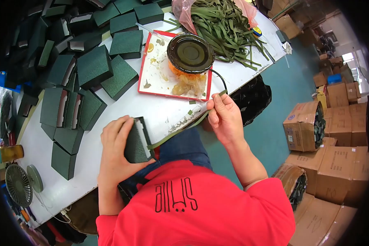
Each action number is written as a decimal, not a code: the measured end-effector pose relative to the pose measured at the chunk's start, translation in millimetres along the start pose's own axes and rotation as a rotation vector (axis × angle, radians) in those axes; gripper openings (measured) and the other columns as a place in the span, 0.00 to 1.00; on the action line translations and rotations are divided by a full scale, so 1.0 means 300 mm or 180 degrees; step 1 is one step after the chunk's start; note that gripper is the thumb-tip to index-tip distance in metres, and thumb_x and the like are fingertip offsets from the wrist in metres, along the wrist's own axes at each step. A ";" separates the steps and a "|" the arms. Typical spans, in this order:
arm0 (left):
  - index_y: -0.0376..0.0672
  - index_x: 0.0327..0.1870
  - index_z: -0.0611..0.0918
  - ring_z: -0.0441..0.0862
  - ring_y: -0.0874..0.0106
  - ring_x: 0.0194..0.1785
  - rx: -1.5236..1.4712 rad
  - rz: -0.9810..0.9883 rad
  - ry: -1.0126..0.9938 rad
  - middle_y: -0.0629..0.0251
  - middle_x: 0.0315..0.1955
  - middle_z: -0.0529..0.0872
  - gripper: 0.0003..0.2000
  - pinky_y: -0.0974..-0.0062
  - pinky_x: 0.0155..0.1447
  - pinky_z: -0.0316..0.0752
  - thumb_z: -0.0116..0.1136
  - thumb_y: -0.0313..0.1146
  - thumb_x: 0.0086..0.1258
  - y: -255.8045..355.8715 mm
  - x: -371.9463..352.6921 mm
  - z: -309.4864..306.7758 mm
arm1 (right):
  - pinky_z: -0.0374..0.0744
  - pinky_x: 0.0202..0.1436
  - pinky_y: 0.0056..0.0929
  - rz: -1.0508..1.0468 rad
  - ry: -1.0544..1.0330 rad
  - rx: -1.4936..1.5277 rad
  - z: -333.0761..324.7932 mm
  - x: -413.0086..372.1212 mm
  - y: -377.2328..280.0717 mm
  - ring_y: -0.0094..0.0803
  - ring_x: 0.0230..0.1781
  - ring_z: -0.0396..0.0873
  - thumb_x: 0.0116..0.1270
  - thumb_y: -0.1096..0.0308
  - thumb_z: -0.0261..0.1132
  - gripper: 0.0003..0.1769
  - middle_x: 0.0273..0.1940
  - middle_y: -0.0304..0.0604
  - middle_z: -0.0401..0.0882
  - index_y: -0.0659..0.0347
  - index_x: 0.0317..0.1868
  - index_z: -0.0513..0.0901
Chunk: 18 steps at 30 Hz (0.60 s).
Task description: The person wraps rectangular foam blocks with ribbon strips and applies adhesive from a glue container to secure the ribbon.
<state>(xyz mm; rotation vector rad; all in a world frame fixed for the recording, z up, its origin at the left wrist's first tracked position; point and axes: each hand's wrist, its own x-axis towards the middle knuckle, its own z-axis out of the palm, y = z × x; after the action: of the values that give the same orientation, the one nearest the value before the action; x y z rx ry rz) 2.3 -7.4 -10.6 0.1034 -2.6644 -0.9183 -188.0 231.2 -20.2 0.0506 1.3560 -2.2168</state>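
Observation:
My left hand (pixel 115 145) is wrapped around a dark green box (pixel 136 143) at the table's front edge. A white strip shows along the box's side. From that side a green ribbon (pixel 176 133) runs up to the right. My right hand (pixel 226 117) pinches the ribbon's far end between thumb and fingers, so it stretches between both hands. Beyond them a round pot with a dark, glue-smeared top (pixel 190 53) stands on a red-rimmed white tray (pixel 151 93). Bits of green ribbon lie on the table near the tray.
Many dark green boxes (pixel 94 65) are piled across the left and back of the table (pixel 98 151). Behind the pot lies a heap of green ribbons (pixel 225 28) in pink plastic. A small fan (pixel 19 185) stands at left. Cardboard cartons (pixel 336 168) are stacked at right.

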 end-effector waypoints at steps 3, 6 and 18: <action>0.40 0.69 0.73 0.70 0.50 0.67 -0.0130 0.0191 -0.0095 0.53 0.66 0.73 0.51 0.53 0.70 0.63 0.84 0.44 0.37 0.023 0.020 0.029 | 0.67 0.19 0.17 -0.0069 -0.0332 -0.0358 -0.005 0.045 -0.038 0.18 0.18 0.70 0.78 0.64 0.62 0.11 0.30 0.39 0.81 0.66 0.49 0.79; 0.40 0.69 0.73 0.70 0.49 0.68 -0.0185 0.0271 -0.0242 0.52 0.66 0.73 0.51 0.53 0.70 0.63 0.85 0.44 0.37 0.050 0.044 0.043 | 0.61 0.17 0.16 -0.0073 -0.0298 -0.0755 0.006 0.095 -0.067 0.16 0.16 0.65 0.78 0.61 0.63 0.13 0.26 0.35 0.77 0.65 0.45 0.81; 0.43 0.69 0.74 0.69 0.52 0.68 -0.0369 0.0451 -0.0264 0.55 0.66 0.72 0.47 0.54 0.70 0.61 0.81 0.45 0.43 0.096 0.124 0.068 | 0.53 0.17 0.17 -0.0149 -0.0037 -0.1060 0.045 0.206 -0.077 0.13 0.15 0.57 0.75 0.61 0.67 0.13 0.21 0.30 0.71 0.63 0.38 0.81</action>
<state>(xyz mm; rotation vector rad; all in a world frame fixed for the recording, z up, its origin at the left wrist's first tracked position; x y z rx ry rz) -38.4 21.1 2.2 -0.1514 -2.6455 -1.0481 -248.2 202.2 -13.1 -0.1151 1.7162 -1.9951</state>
